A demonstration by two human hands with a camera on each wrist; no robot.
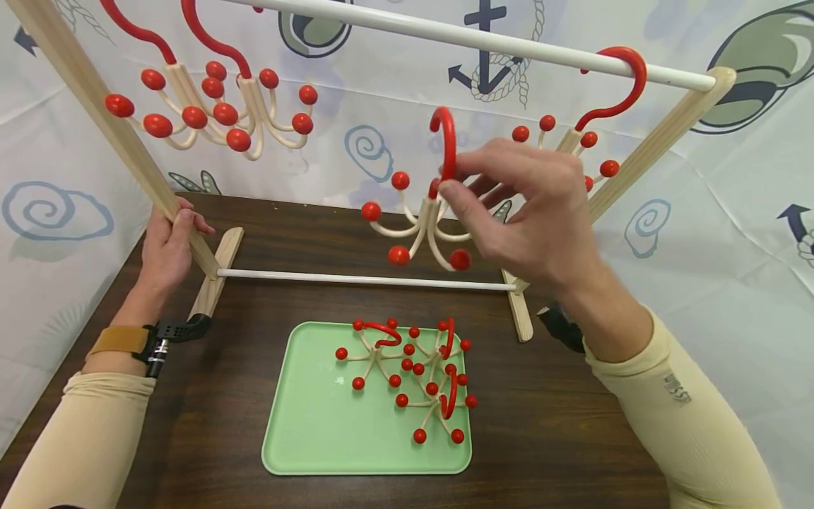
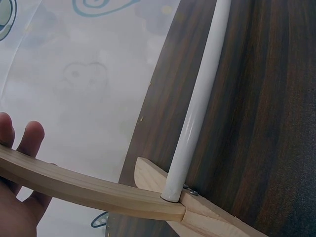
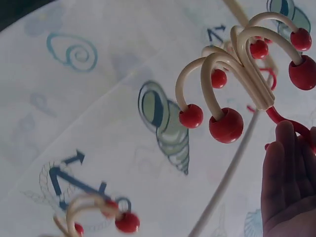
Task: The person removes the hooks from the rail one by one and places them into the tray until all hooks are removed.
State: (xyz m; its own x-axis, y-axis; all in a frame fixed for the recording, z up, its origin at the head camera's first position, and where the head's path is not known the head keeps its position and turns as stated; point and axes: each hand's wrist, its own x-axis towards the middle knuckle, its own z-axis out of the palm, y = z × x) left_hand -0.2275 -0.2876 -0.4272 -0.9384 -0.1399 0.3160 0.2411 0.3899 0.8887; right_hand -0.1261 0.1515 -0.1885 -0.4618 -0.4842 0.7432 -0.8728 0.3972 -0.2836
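Below the white rail (image 1: 445,32), my right hand (image 1: 547,205) pinches a ball-tipped hanger (image 1: 429,213) by its hook (image 1: 449,141): seemingly light, stiff, best held there. My left hand (image 1: 167,251) grips the post (image 1: 131,155).

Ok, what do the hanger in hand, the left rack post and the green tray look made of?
Hanger: plastic or coated metal, can't tell which; smooth cream arms, shiny red balls. Left rack post: wood, unpainted-looking, grain showing. Green tray: probably plastic, smooth, rounded corners looking moulded.
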